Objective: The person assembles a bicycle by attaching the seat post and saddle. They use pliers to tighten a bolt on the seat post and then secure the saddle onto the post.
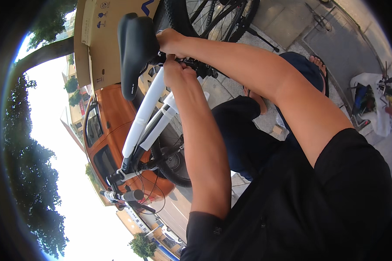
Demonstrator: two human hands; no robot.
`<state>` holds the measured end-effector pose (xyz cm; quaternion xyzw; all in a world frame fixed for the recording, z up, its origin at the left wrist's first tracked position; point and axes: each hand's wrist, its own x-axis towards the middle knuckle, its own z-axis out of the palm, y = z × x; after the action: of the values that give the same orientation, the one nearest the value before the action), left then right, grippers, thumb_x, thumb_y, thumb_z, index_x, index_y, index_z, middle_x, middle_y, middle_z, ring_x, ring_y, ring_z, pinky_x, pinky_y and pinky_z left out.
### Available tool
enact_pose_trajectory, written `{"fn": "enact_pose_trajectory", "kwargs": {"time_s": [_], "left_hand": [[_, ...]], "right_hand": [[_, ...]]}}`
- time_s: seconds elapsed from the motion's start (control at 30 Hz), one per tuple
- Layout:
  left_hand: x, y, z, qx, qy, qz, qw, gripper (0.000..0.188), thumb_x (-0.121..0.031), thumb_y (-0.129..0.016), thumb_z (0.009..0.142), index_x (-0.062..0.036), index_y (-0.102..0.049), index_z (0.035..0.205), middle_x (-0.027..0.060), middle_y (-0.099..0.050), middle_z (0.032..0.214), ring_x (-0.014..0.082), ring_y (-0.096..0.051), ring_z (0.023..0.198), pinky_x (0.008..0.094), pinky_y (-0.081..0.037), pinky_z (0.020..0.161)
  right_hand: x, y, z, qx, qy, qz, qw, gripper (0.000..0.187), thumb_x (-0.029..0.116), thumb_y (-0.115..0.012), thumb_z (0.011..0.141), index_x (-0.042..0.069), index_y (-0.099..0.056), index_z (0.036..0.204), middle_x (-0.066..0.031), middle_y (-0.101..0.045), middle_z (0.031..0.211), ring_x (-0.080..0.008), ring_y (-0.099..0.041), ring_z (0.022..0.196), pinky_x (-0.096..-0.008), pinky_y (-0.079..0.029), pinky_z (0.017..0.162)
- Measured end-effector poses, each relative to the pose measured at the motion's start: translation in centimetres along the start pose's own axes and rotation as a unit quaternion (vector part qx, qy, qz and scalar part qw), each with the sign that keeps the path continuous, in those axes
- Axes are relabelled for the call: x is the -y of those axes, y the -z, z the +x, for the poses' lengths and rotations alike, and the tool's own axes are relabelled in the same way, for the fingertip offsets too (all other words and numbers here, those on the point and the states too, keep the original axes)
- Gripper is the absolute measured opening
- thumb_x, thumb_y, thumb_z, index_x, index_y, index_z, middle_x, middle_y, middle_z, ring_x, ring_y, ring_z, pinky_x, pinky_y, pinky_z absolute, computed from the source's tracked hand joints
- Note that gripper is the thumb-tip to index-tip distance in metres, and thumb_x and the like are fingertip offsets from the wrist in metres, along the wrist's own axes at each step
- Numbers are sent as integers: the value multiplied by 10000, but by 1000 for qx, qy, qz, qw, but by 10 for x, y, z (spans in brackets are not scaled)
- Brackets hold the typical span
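A white bicycle frame (146,111) with a black saddle (135,52) slants across the left half of the head view. My right hand (172,41) is closed against the saddle's underside at its wide end, its fingertips partly hidden there. Just below it, my left hand (178,71) is curled shut at the seat post area, close to the top of the frame tube. The two hands nearly touch. Whatever lies inside their fingers is hidden. White wrapping covers the tubes, and the handlebar (133,195) is at the frame's far end.
Behind the saddle stands a large cardboard box (104,48). An orange car (113,126) is beyond the frame. One bicycle wheel (213,17) is at the top, another (172,158) below. A white bag (374,104) with tools lies on the paving at right.
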<state>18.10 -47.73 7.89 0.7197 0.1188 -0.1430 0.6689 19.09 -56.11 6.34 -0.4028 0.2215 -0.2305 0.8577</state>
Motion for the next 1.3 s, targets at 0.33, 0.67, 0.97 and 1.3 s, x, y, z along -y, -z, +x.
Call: {"fn": "enact_pose_trajectory", "kwargs": {"time_s": [0.33,0.67,0.97,1.3], "left_hand": [[14,46,31,410,51,-158,897,266,-317,-478,1170,-101,-628,1129,-7,-659,977,119,-599,774,256,-363,498],[-11,32,40,283,62,-3,957,137,-246,-633,1104,-123,-685,1078,-34,-696,862,79,-656,716,224,-291,435],[3,52,41,446,53,-90,889,270,-351,-473,1170,-137,-603,1270,-9,-707,1106,116,-682,916,217,-380,524],[-13,40,46,296,91,-31,950,220,-266,-508,1159,-129,-645,1055,-17,-683,881,108,-637,756,229,-323,481]], "right_hand": [[24,11,-20,23,-23,-55,998,452,359,-631,1019,-65,-741,1134,-175,-733,1008,-248,-692,775,-417,-562,690],[-3,10,9,-29,-103,46,993,263,262,-640,962,11,-690,902,-74,-591,699,-166,-496,530,-351,-410,505],[-7,14,13,7,-126,69,990,293,298,-594,990,31,-706,949,-119,-624,825,-184,-514,556,-363,-381,471],[-3,6,-13,-52,52,-74,995,416,332,-559,997,-23,-768,940,-191,-725,749,-261,-681,567,-404,-583,597]]}}
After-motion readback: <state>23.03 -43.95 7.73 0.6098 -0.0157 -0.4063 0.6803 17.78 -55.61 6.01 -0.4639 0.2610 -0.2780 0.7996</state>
